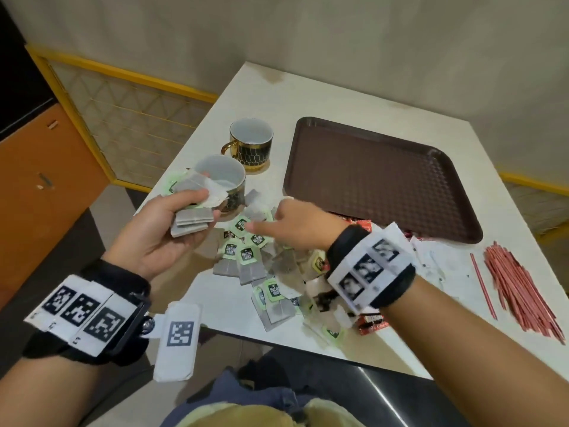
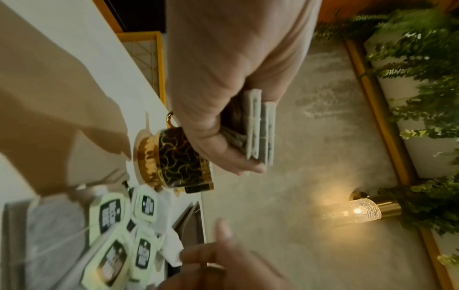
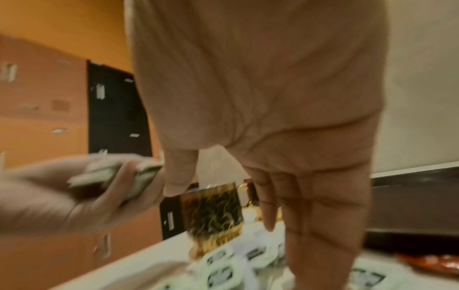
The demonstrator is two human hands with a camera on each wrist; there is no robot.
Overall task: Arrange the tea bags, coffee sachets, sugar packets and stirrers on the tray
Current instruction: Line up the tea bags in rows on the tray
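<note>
My left hand [image 1: 197, 208] is held palm up off the table's left edge and grips a stack of grey tea bags [image 1: 192, 221]; the left wrist view shows that stack [image 2: 261, 127] edge-on between thumb and fingers. A loose pile of tea bags with green tags [image 1: 252, 257] lies on the white table. My right hand [image 1: 271, 217] hovers over the pile's far end with straight fingers [image 3: 270, 212] and holds nothing. The brown tray [image 1: 381, 186] lies bare at the back right. Red stirrers [image 1: 523, 291] lie at the right, red coffee sachets [image 1: 372, 325] and white sugar packets [image 1: 431, 260] near my right wrist.
Two black-and-gold cups stand left of the tray, one [image 1: 251, 143] behind the other [image 1: 228, 183], right beyond my left hand. The table's front edge [image 1: 277, 343] runs close to my lap. An orange cabinet [image 1: 46, 180] stands at the left.
</note>
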